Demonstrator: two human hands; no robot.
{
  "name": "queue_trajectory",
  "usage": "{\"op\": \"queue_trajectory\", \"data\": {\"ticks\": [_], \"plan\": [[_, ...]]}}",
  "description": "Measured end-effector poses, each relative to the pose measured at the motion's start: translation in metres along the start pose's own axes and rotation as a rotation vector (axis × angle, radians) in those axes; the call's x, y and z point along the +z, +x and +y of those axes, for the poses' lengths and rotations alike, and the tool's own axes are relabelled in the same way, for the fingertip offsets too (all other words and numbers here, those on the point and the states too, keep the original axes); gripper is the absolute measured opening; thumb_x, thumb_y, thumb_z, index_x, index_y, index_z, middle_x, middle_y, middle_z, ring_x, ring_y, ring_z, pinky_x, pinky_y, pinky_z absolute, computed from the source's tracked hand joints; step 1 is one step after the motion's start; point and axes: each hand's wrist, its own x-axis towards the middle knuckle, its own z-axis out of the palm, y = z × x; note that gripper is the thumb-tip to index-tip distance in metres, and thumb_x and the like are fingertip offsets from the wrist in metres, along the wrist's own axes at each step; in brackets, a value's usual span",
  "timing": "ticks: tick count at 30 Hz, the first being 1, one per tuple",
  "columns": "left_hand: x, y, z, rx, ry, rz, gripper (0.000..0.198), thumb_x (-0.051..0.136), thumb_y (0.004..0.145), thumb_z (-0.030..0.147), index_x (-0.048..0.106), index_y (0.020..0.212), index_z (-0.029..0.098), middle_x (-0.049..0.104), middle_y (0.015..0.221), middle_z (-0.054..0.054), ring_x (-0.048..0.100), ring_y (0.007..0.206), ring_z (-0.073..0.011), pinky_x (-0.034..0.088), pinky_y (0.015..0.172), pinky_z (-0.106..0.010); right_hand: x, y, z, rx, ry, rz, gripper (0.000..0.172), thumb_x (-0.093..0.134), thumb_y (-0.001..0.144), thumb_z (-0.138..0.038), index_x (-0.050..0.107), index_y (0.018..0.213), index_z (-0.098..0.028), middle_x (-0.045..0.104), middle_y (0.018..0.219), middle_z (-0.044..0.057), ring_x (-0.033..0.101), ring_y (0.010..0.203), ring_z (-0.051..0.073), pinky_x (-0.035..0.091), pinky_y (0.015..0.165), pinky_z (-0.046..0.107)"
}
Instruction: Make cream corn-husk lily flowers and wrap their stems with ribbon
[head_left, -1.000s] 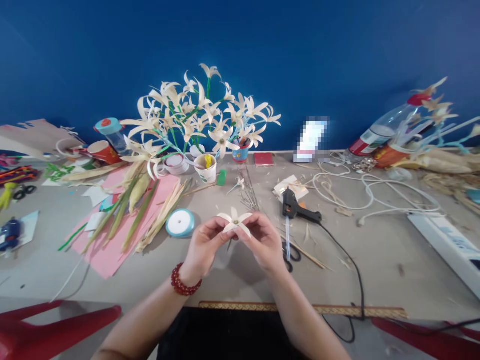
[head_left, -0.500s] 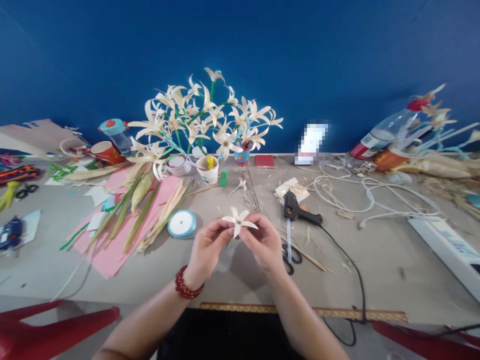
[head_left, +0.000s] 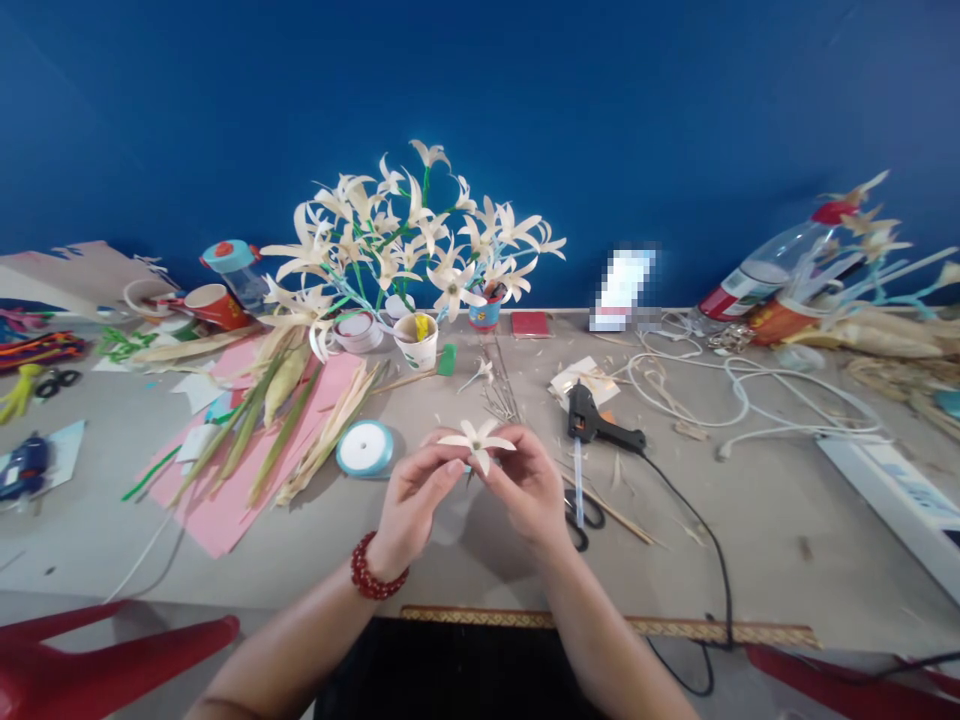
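Left hand (head_left: 409, 500) and right hand (head_left: 531, 497): fingers nearly together, pinching cream flower (head_left: 478, 440); blue-edged roll (head_left: 349, 452) at its nine o'clock.

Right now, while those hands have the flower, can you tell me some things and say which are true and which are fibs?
1. The left hand and right hand hold a white flower. True.
2. Beads circle the right wrist. False: the red bracelet is on the left wrist.
3. A black glue gun lies right of both hands. True.
4. The white flower rests on the table. False: it is held up in the fingers.
5. The wall is blue. True.
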Motion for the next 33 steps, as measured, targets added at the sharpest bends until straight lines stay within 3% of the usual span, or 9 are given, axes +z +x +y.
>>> {"op": "queue_trajectory", "data": {"ticks": [15, 24, 33], "plan": [[-0.0001, 0.0012, -0.0002, -0.135, -0.137, 0.106, 0.014, 0.078, 0.076, 0.033, 0.074, 0.075, 0.019, 0.067, 0.083, -0.002, 0.060, 0.081, -0.0145, 0.049, 0.076, -0.023, 0.0012, -0.0029, 0.0044, -0.077, -0.183, 0.038, 0.016, 0.075, 0.079, -0.024, 0.060, 0.082, -0.022, 0.061, 0.078, 0.000, 0.059, 0.073, 0.016, 0.048, 0.068, 0.029], [-0.0036, 0.0022, -0.0012, -0.180, -0.219, 0.129, 0.011, 0.082, 0.071, 0.027, 0.076, 0.078, 0.021, 0.069, 0.088, -0.001, 0.061, 0.082, -0.0140, 0.049, 0.080, -0.025, -0.0016, -0.0013, 0.0011, -0.097, -0.258, -0.014, 0.014, 0.073, 0.082, -0.027, 0.061, 0.077, -0.021, 0.063, 0.074, 0.001, 0.058, 0.070, 0.017, 0.047, 0.066, 0.030], [-0.0013, 0.0057, 0.0025, -0.295, -0.307, 0.082, 0.012, 0.082, 0.070, 0.026, 0.076, 0.075, 0.017, 0.068, 0.074, -0.002, 0.059, 0.073, -0.0127, 0.048, 0.071, -0.025, -0.0016, -0.0035, -0.0020, -0.093, -0.270, -0.017, 0.014, 0.070, 0.085, -0.030, 0.062, 0.077, -0.021, 0.062, 0.073, 0.002, 0.058, 0.069, 0.017, 0.047, 0.065, 0.030]]}}
